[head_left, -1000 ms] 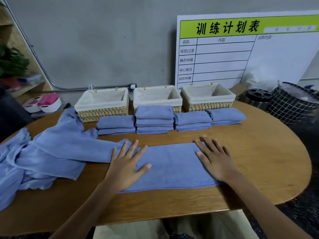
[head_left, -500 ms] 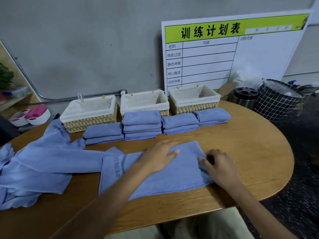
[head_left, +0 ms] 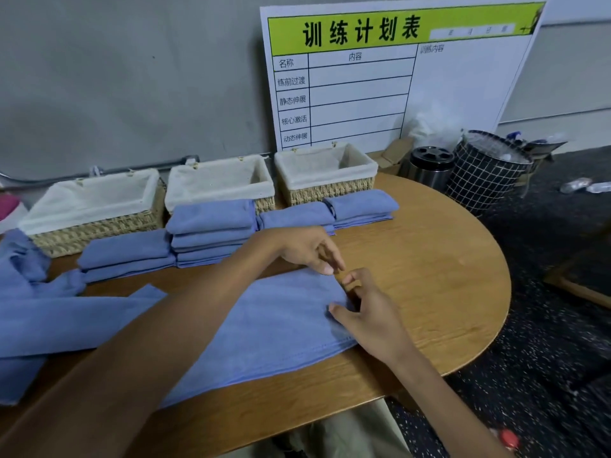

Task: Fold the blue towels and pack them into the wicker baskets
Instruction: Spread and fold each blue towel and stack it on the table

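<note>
A blue towel (head_left: 271, 325) lies flat on the wooden table (head_left: 429, 276) in front of me. My left hand (head_left: 307, 251) reaches across it and pinches its far right corner. My right hand (head_left: 370, 315) pinches the towel's right edge nearer to me, thumb on top. Three empty lined wicker baskets stand in a row at the back: left (head_left: 99, 229), middle (head_left: 215, 193), right (head_left: 330, 191). Before them sit folded towel stacks (head_left: 211, 233), (head_left: 125, 252), (head_left: 297, 216), (head_left: 363, 206). Unfolded blue towels (head_left: 33, 309) are heaped at the left.
A white board with a green header (head_left: 363, 77) leans on the wall behind the baskets. A steel canister (head_left: 429, 163) and a black grid bin (head_left: 486, 170) stand beyond the table's rounded right end. Dark speckled floor lies to the right.
Both hands went from lying flat on the towel to its right end. My left hand crossed over to the far corner, and both now pinch the edge. The view swung right.
</note>
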Tool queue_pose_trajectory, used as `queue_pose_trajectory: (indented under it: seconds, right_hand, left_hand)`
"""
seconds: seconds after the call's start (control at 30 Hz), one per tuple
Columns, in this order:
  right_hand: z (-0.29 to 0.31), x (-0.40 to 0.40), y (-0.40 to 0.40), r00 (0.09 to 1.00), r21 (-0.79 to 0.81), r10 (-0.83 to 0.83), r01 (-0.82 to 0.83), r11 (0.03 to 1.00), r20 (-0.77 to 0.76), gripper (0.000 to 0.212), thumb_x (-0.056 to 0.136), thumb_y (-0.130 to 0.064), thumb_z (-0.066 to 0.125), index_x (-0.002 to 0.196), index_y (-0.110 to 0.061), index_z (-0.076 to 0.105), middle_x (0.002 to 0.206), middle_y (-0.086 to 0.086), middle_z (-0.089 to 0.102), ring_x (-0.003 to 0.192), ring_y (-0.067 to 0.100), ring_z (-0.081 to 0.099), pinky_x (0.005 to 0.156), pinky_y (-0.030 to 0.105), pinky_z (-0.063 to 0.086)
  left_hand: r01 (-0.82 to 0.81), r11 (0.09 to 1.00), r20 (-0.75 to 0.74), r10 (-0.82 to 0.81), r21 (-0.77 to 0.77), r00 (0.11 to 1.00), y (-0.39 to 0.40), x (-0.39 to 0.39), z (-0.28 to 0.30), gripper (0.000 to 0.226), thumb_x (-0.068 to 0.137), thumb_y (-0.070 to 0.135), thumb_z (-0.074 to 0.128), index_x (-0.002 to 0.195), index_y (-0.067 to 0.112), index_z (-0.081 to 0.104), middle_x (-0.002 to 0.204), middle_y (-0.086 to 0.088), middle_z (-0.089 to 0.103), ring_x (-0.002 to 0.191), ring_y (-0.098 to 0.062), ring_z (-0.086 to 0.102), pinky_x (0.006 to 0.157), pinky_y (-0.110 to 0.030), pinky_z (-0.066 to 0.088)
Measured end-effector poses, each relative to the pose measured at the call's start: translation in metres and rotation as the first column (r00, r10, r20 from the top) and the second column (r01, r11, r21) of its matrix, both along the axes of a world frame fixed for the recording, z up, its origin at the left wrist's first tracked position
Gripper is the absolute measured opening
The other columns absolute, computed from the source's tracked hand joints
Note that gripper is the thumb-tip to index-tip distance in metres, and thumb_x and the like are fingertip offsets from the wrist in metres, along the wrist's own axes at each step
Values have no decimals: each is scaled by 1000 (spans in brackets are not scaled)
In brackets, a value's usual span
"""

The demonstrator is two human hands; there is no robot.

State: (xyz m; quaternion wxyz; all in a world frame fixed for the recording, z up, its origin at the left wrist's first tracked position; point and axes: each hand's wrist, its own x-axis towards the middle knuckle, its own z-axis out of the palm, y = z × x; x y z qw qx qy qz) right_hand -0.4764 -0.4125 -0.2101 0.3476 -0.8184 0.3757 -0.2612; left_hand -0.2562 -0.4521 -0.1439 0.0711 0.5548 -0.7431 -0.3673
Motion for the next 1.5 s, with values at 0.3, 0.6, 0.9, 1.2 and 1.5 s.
queue_pose_trajectory:
  seconds: [0.3,0.6,0.9,1.2,1.5]
  right_hand:
    - [6,-4,18,973,88,-58,39,995,223,38,86,-15,72,106,-28,43,76,-1,57,56,7,46,51,19,34]
    - [43,34,75,877,-34,-27,49,998,480,48,84,-3,70,116,-32,49,88,-13,61,73,15,59,62,20,46]
    - [45,123,154,898,-228,279,-209,951,339,46,83,-14,64,121,-33,45,92,-15,57,77,-8,52,67,7,38]
    - [19,177,201,890,-247,456,-445,861,-12,34,90,-45,60,109,-18,53,95,-3,53,88,16,49,73,35,44]
    - [35,161,136,963,-346,239,-185,920,122,25,102,-28,40,104,-18,62,98,-4,63,87,15,59,75,30,46]
  left_hand:
    - [-31,979,111,54,-202,992,16,3,-3,10,91,16,71,100,17,75,92,19,70,85,-2,64,85,-31,51]
    - [-487,871,-511,393,-58,764,99,30,29,21,104,11,46,110,15,66,100,3,69,81,-17,69,78,-34,54]
    - [-646,761,-650,516,48,559,225,112,46,67,93,65,29,117,15,66,102,-7,67,76,-16,64,69,-31,54]
    - [-793,608,-428,726,34,538,299,150,10,71,89,78,34,111,21,70,99,-2,73,76,-22,61,75,-38,53]
    - [-589,433,-144,711,-682,689,279,89,-31,35,104,34,40,125,22,65,121,6,66,109,-13,58,90,-33,47]
